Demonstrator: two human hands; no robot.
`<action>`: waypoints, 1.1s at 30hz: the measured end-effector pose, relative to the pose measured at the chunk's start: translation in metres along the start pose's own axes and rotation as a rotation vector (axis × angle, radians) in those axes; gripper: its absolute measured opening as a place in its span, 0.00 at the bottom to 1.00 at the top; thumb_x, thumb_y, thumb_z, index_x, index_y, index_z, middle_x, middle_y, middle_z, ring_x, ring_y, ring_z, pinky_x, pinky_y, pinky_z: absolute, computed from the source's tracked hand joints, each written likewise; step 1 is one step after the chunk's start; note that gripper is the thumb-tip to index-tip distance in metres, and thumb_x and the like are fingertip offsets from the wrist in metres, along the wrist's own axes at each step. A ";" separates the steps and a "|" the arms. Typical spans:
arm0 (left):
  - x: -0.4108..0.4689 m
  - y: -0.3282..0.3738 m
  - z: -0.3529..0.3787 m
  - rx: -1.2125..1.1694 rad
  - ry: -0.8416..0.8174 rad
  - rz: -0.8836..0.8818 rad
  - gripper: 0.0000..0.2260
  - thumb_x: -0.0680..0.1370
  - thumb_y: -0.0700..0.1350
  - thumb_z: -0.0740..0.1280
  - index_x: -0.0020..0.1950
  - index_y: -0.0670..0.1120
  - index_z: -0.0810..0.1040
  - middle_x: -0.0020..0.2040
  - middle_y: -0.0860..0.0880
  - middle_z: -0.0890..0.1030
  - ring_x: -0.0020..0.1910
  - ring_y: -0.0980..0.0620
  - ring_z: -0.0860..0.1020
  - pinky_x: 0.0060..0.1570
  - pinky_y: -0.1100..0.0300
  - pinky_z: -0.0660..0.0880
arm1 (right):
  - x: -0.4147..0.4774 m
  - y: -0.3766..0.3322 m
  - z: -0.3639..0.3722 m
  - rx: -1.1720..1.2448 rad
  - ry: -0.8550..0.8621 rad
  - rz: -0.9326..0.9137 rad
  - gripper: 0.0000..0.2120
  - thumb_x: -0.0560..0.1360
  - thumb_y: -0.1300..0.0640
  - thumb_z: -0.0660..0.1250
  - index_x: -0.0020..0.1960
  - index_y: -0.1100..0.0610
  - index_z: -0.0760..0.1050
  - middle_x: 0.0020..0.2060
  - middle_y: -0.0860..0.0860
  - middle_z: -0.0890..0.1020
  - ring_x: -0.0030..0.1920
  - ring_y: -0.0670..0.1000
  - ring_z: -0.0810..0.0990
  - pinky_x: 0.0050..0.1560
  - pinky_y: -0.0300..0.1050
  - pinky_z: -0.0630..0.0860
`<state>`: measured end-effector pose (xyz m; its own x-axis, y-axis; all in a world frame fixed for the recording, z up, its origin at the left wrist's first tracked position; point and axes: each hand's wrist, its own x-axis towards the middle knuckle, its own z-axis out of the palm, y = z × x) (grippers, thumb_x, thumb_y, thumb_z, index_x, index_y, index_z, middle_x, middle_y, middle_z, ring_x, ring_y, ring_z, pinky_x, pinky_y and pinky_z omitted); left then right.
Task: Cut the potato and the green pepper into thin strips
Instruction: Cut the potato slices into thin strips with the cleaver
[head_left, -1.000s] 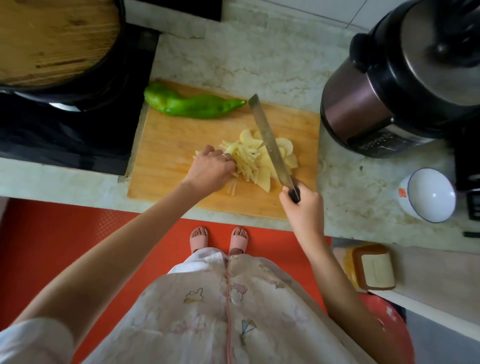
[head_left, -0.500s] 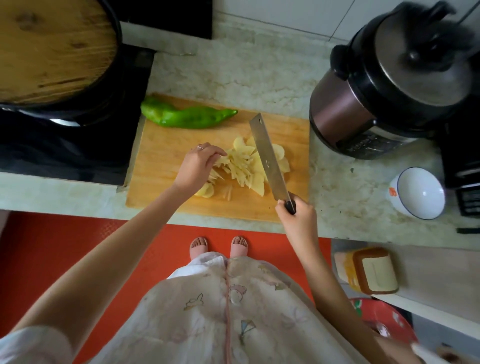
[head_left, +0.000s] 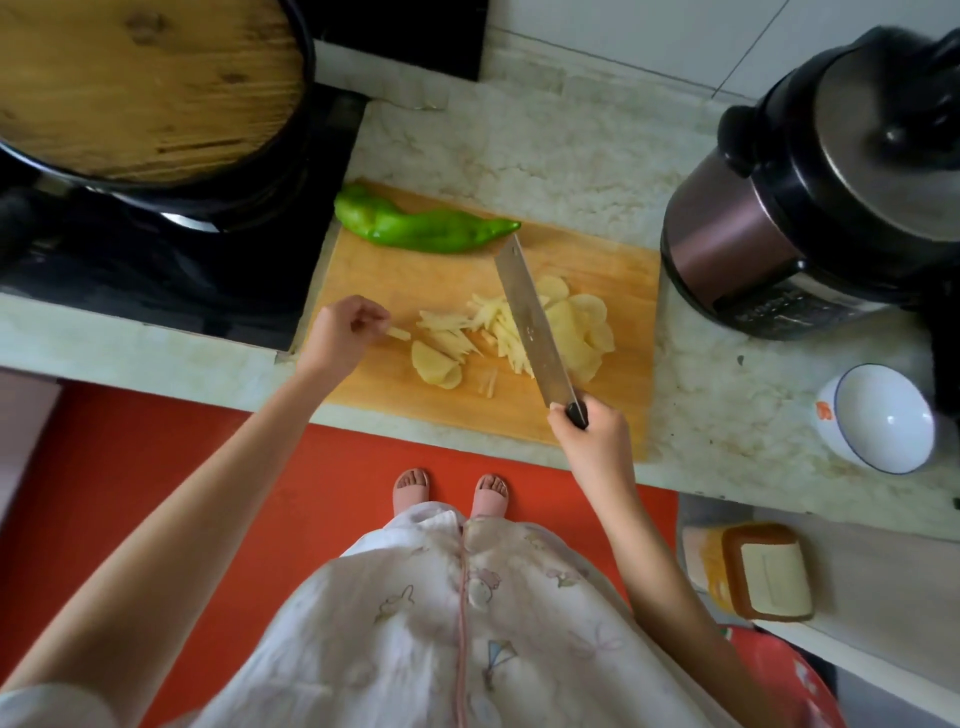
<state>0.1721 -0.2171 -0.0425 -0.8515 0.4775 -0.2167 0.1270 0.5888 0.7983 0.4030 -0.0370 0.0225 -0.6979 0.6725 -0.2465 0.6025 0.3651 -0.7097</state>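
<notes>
Pinching a stray potato strip (head_left: 399, 333) in the left hand (head_left: 340, 332), drawn leftward off the potato pile (head_left: 576, 338) steadied a second ago: likely regrouping, cutting paused. Pile mid cutting board (head_left: 395, 280), half still slices; green pepper (head_left: 421, 228) uncut at its far edge. Gripping the knife (head_left: 530, 322) in the right hand (head_left: 592, 441), blade over the pile.

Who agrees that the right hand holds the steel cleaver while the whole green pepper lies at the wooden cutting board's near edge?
Wrong edge: the head view shows the whole green pepper at the far edge of the wooden cutting board. The right hand does hold the steel cleaver.
</notes>
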 end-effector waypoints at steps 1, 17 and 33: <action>-0.002 -0.004 -0.004 -0.003 0.008 -0.020 0.03 0.77 0.36 0.69 0.50 0.39 0.79 0.45 0.45 0.79 0.44 0.50 0.76 0.35 0.77 0.67 | 0.001 -0.003 0.005 -0.013 -0.020 -0.009 0.20 0.75 0.61 0.64 0.29 0.53 0.60 0.22 0.46 0.61 0.23 0.47 0.63 0.25 0.39 0.56; 0.020 0.057 0.037 0.026 -0.312 0.243 0.06 0.79 0.40 0.66 0.52 0.41 0.82 0.52 0.50 0.82 0.52 0.59 0.79 0.53 0.67 0.72 | 0.008 -0.023 0.006 -0.012 0.039 -0.055 0.21 0.76 0.61 0.64 0.29 0.47 0.62 0.21 0.46 0.61 0.23 0.47 0.63 0.25 0.39 0.56; -0.049 -0.033 0.056 0.440 0.221 0.793 0.13 0.77 0.48 0.67 0.58 0.43 0.78 0.54 0.44 0.82 0.54 0.47 0.75 0.53 0.53 0.71 | 0.014 -0.044 0.033 -0.510 -0.211 -0.319 0.11 0.78 0.52 0.61 0.57 0.50 0.78 0.31 0.48 0.79 0.31 0.50 0.76 0.25 0.40 0.62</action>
<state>0.2385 -0.2236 -0.0898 -0.5056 0.7371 0.4484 0.8553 0.3598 0.3729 0.3541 -0.0646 0.0281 -0.9035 0.3577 -0.2360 0.4245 0.8224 -0.3787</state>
